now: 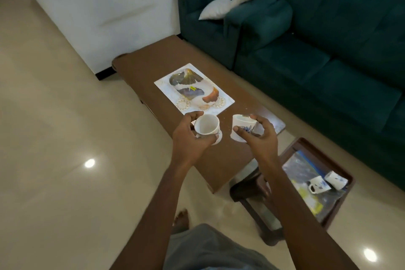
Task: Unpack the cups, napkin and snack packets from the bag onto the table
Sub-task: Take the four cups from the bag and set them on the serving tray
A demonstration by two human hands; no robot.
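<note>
Fingers of your left hand [190,136] wrap round a white cup [206,127], its mouth tipped towards you; those of your right hand [258,135] clasp a second cup [242,129] with a blue pattern, thumb on the near side and the others over the rim. Both cups hang just above the long brown table [153,68], near the printed placemat [194,89], and neither looks set down yet.

By my reading you are early in the job. Nothing unpacked rests on the table so far. On the small side table [341,173] to your right lies the clear plastic bag [306,173], and two more patterned cups [327,182] lie on their sides there, whether inside the bag or on top of it I cannot tell. Yellow shapes [306,193] show through the plastic and may be snack packets. No napkin is visible to me.

Left to do, as I judge it: place these two cups, then fetch the other pair, the packets and the napkin.
</note>
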